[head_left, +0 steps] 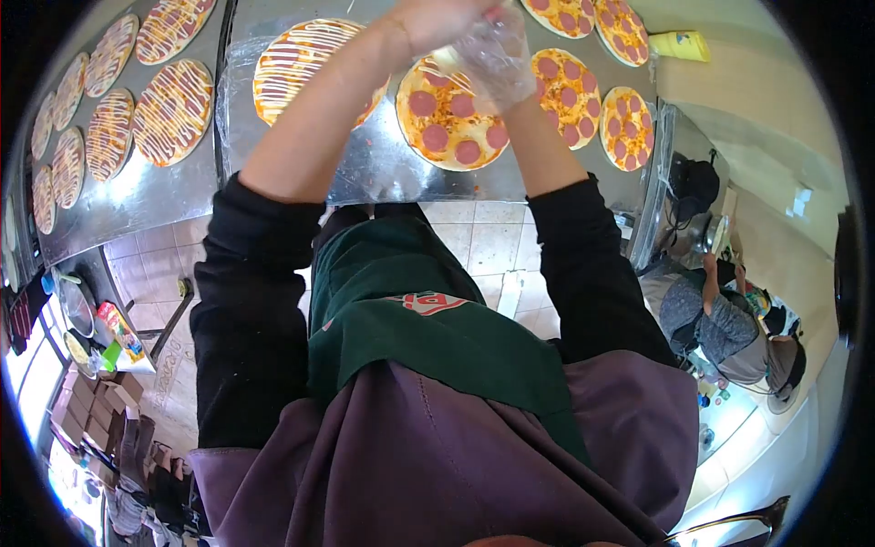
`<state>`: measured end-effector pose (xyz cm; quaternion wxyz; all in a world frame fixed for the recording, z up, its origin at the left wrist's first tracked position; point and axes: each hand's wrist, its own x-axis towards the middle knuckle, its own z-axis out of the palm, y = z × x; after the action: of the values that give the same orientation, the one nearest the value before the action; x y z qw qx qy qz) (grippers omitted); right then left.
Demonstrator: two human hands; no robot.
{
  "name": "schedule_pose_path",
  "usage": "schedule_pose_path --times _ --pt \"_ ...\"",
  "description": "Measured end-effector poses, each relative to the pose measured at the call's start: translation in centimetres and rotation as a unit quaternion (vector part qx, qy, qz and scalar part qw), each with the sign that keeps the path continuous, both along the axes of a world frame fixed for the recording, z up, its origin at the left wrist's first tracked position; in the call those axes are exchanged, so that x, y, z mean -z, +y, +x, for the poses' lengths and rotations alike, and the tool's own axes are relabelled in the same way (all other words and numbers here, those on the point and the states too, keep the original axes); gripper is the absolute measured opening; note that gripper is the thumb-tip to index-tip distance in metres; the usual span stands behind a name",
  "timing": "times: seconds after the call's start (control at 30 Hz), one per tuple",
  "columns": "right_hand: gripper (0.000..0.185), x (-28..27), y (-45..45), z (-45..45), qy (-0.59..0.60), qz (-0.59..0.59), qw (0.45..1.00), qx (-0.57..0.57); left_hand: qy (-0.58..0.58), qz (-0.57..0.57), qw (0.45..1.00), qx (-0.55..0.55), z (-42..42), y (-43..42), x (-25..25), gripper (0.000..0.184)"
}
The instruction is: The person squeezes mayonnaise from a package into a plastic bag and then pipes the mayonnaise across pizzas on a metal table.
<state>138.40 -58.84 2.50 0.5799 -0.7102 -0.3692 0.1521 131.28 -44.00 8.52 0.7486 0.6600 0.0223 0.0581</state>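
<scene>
Looking at the grip first: the right hand (501, 77), covered in clear plastic, seems clenched round a pale bag (450, 60), held right above the middle pizza (448, 118). The left hand (436, 22) is up beside it, but its fingers are blurred and cut off, so whether anything's gripped can't be told.

The bag would probably be light, squishy and a bit slick, so it's best held by the gathered top, with only a gentle squeeze. The pizza looks flat and kinda floppy with loose toppings, so it'd be better supported from underneath than pinched at the rim.

As for containers, a yellow cup (682, 46) is seen on its side by the table (383, 182), contents hidden. A bowl (77, 308) sits off to the left; what's in it can't be made out.
</scene>
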Motion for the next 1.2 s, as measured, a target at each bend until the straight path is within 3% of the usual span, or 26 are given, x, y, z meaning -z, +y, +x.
schedule_pose_path --times 0.07,0.13,0.23,0.37,0.43,0.57,0.63,0.73,0.77,0.83,0.87,0.93,1.07,1.13,1.17,1.2 --pt "0.019 -0.6 -1.5 0.0 -0.021 -0.016 1.0 0.007 0.002 -0.056 0.998 0.014 0.3 -3.1 0.4 0.039" --pt "0.022 -2.2 -5.6 -0.5 0.152 0.027 0.988 0.008 -0.007 -0.036 0.999 -0.007 -0.2 -6.3 0.2 0.036" --pt "0.026 -2.5 -8.6 -0.9 0.157 0.014 0.987 0.015 -0.017 -0.072 0.997 0.035 0.5 -8.8 0.9 0.04" --pt "0.03 -2.5 -6.9 -1.0 0.102 0.014 0.994 0.027 -0.001 -0.056 0.998 0.032 0.2 -7.5 0.6 0.039" --pt "0.032 -4.0 -3.8 -2.0 0.272 0.163 0.944 -0.09 0.002 -0.046 0.999 0.008 -0.1 -4.8 0.9 0.034" --pt "0.034 -2.2 0.6 -1.4 0.29 0.168 0.933 -0.133 -0.009 -0.071 0.997 -0.011 -0.5 0.4 0.7 0.042" --pt "0.033 -0.9 0.9 -1.1 0.336 0.193 0.909 -0.155 -0.017 0.062 0.998 -0.009 -1.0 2.0 0.0 0.042" --pt "0.032 0.5 -0.3 -0.4 0.395 0.22 0.874 -0.178 -0.095 0.015 0.995 -0.001 -0.1 0.4 4.8 0.033" --pt "0.032 0.1 -1.6 -0.5 0.392 0.216 0.877 -0.174 -0.099 0.009 0.995 0.001 -0.4 -1.4 3.9 0.033" --pt "0.03 -1.4 -5.1 -1.5 0.252 0.067 0.965 -0.039 -0.031 -0.067 0.996 -0.042 -1.7 -6.4 0.8 0.041" --pt "0.03 -1.3 -6.7 -1.5 0.249 0.062 0.966 -0.036 -0.034 -0.072 0.996 -0.04 -1.2 -7.3 1.1 0.041" --pt "0.031 -1.3 -8.9 -1.9 0.178 0.023 0.983 0.037 -0.013 -0.072 0.995 0.065 -0.9 -8.8 1.5 0.034" --pt "0.026 -1.6 -8.3 -2.1 0.106 0.022 0.994 0.022 0.01 -0.06 0.995 0.074 -1.3 -8.1 0.8 0.035" --pt "0.021 -1.4 -5.7 -2.0 0.061 -0.081 0.994 0.048 0.027 -0.037 0.999 0.03 -2.1 -6.0 0.4 0.033" --pt "0.021 -1.7 -4.0 -2.1 0.065 -0.077 0.994 0.047 0.03 -0.033 0.999 0.029 -2.0 -4.5 1.7 0.033" --pt "0.019 -2.0 -2.2 -2.4 0.167 0.025 0.985 -0.032 -0.014 -0.043 0.999 -0.002 -1.3 -2.5 3.8 0.032"
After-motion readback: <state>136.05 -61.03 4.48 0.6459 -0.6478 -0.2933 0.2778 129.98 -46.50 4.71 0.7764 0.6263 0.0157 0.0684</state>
